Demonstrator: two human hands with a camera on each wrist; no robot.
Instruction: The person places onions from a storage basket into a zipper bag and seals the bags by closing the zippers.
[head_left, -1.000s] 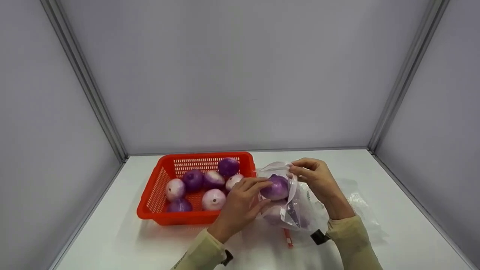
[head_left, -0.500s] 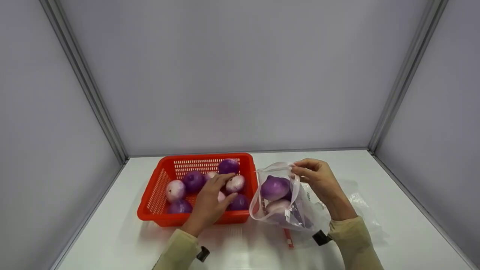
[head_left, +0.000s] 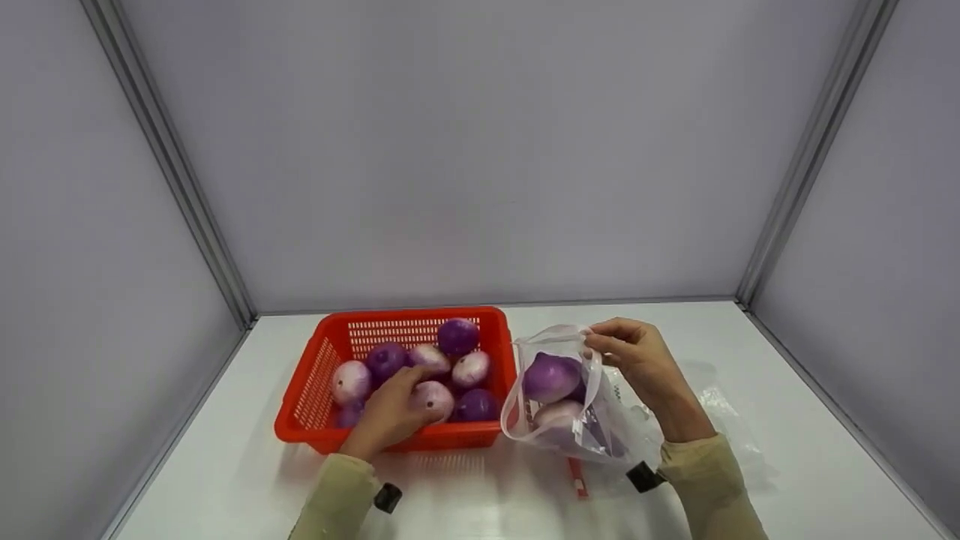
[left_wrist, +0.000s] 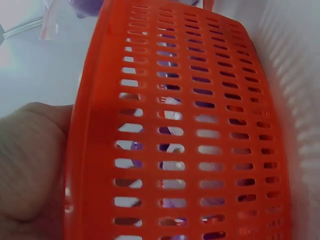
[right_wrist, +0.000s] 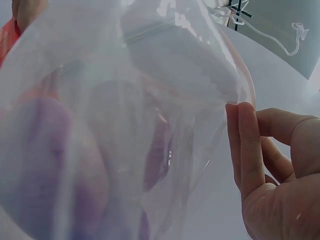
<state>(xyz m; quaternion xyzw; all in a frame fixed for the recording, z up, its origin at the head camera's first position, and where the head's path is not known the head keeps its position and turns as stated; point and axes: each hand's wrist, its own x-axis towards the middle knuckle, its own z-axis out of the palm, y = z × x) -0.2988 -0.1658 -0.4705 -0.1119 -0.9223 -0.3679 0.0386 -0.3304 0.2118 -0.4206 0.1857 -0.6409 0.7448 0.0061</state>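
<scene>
In the head view my left hand [head_left: 391, 411] reaches into the red basket [head_left: 300, 431], fingers and thumb round the left side of a pale onion [head_left: 435, 397]. The left wrist view shows part of that hand [left_wrist: 30, 155] beyond the basket's slotted wall [left_wrist: 150, 110]. My right hand [head_left: 637, 367] pinches the rim of a clear plastic bag [head_left: 517, 427], holding its mouth open toward the basket. Inside the bag lie a purple onion [head_left: 551, 376] and a paler one [head_left: 559, 415]. Up close in the right wrist view, the right fingertips [right_wrist: 246, 112] grip the bag's edge.
Several more purple and white onions, among them a dark purple one [head_left: 457, 336], lie in the basket. Flat clear plastic [head_left: 727, 420] lies on the white table [head_left: 810, 465] at right. A red strip [head_left: 577, 478] sticks out below the bag. Grey walls enclose the table.
My left hand has let go of a purple onion in the bag, moved left over the basket and come to the pale onion. The right hand has kept hold of the bag.
</scene>
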